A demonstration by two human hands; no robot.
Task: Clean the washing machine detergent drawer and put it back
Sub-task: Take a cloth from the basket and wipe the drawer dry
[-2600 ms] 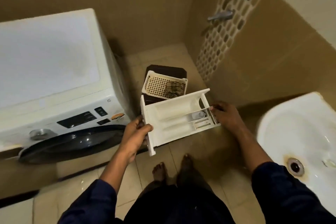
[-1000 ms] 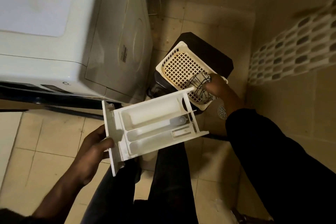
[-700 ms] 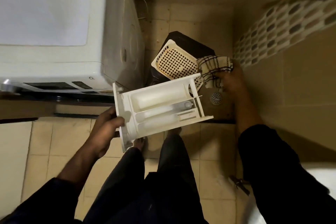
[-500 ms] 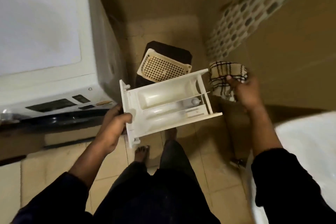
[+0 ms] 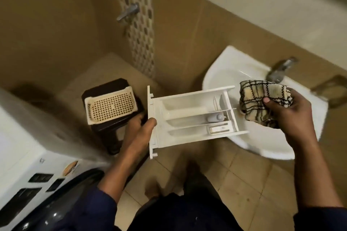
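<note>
We grip the detergent drawer by its front panel in our left hand, its far end over the basin's rim, our right hand clutching the checked cloth for wiping.

The white plastic detergent drawer is out of the washing machine and is held in the air, open side up, with the left hand gripping its front panel. It has three long compartments. Its other end comes over the left rim of the sink. A crumpled beige checked cloth is in the right hand, just beside that end.
</note>
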